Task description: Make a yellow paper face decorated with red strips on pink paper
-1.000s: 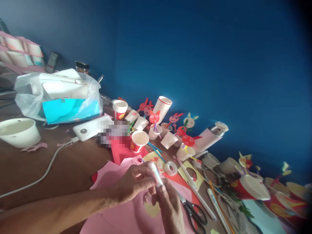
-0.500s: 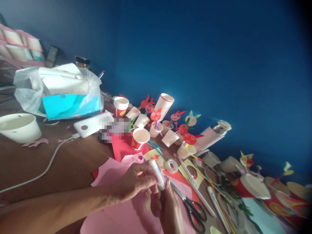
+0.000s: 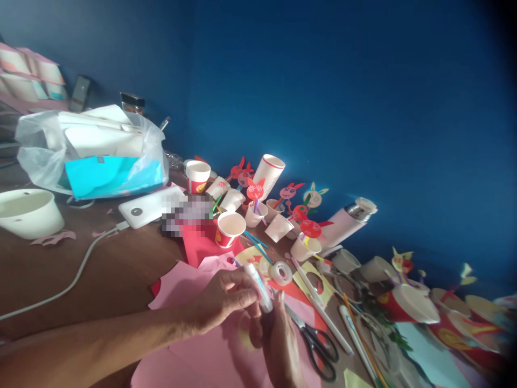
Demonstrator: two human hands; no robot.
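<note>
A white glue stick (image 3: 257, 285) with faint blue print slants between my two hands above pink paper (image 3: 194, 355). My left hand (image 3: 228, 302) pinches it from the left with thumb and fingers. At its lower end my right hand (image 3: 280, 337) is closed, the thumb against the tube; its curled fingers are partly hidden. Under the hands shows a pale yellow paper piece (image 3: 245, 334). Black-handled scissors (image 3: 317, 345) lie just right of my right hand. Beyond the glue stick are a tape roll (image 3: 281, 273) and a yellow sheet with a round cut-out (image 3: 328, 288).
Paper cups (image 3: 230, 229) with red rabbit-faced figures (image 3: 311, 229) stand along the blue wall beside a thermos (image 3: 343, 223). On the left are a stuffed plastic bag (image 3: 113, 151), a white bowl (image 3: 30, 213) and a power bank (image 3: 149, 207) with its cable (image 3: 83, 269). More decorated cups (image 3: 410, 302) stand right.
The view has shifted slightly, so most things sit a little further left. Both hands stay at the glue stick, with hardly any change in grip.
</note>
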